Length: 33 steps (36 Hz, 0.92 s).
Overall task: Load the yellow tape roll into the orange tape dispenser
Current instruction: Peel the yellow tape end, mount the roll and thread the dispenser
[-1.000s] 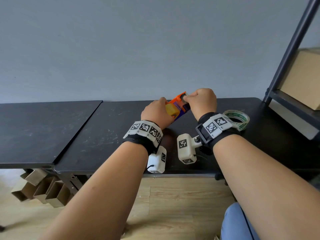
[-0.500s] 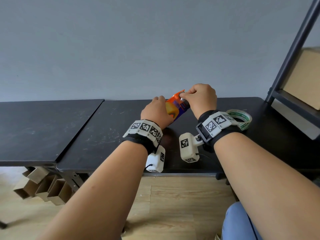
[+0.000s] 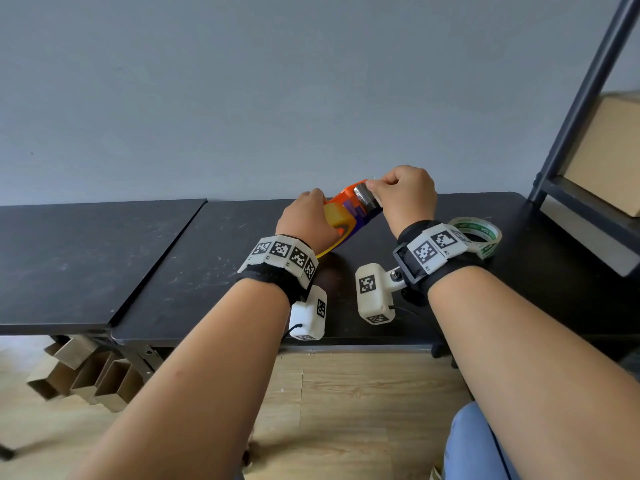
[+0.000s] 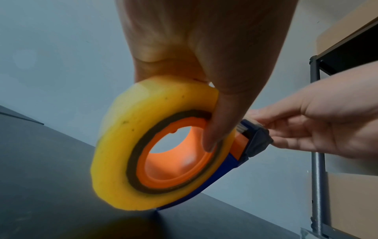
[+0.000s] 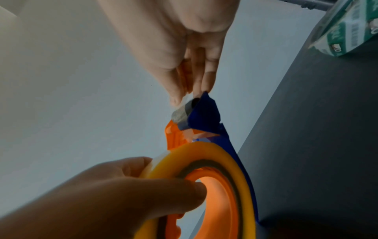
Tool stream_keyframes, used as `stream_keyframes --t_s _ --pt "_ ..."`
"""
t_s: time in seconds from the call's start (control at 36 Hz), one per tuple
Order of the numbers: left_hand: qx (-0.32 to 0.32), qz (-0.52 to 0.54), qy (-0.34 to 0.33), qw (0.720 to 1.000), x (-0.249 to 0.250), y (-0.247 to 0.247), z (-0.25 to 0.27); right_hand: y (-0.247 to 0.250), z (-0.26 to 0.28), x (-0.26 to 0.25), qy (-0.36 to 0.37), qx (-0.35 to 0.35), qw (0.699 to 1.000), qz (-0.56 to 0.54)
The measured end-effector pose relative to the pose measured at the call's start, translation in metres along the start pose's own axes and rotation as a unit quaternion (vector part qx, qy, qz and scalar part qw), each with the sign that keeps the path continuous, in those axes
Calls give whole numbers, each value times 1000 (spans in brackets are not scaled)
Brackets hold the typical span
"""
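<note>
Above the black table (image 3: 207,265), the left hand (image 3: 304,220) grips the orange tape dispenser (image 3: 346,206) with its yellow tape roll (image 3: 334,214). The right hand (image 3: 405,195) pinches the dispenser's upper end. A green-printed tape roll (image 3: 483,237) lies on the table, just right of that wrist.

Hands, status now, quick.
Left hand: grips the tape roll on the dispenser.
Right hand: pinches the tape end at the dispenser's front.

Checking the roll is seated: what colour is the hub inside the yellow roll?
Orange; the hub fills the roll core, clearest in the left wrist view.
</note>
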<state>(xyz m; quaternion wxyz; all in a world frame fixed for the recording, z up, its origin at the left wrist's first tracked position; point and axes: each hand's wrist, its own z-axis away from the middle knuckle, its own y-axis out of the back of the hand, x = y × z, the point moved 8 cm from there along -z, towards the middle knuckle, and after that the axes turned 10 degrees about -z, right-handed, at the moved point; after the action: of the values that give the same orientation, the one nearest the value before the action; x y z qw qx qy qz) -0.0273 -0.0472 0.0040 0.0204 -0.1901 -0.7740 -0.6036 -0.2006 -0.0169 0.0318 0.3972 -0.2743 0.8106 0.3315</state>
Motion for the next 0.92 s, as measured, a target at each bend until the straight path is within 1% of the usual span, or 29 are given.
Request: stream_keyframes --t_s 0.22,0.42,0.53,0.69,0.81,0.92 --pt "-1 9 -7 1000 1 -1 -1 7 1 11 -43 36 996 -71" --pt "-1 21 2 1000 -4 -4 -3 1 0 17 -78 29 987 -135" --pt "4 17 -3 1000 -5 -2 -6 0 2 11 -84 25 986 -144" --pt "-4 29 -1 1000 -2 1 -9 -1 6 11 -72 49 984 -156" --pt "-2 41 -5 999 -3 -2 -12 -2 5 16 -83 57 980 -170" --pt "-13 44 -24 999 0 -4 -13 -2 5 20 -99 64 973 -197"
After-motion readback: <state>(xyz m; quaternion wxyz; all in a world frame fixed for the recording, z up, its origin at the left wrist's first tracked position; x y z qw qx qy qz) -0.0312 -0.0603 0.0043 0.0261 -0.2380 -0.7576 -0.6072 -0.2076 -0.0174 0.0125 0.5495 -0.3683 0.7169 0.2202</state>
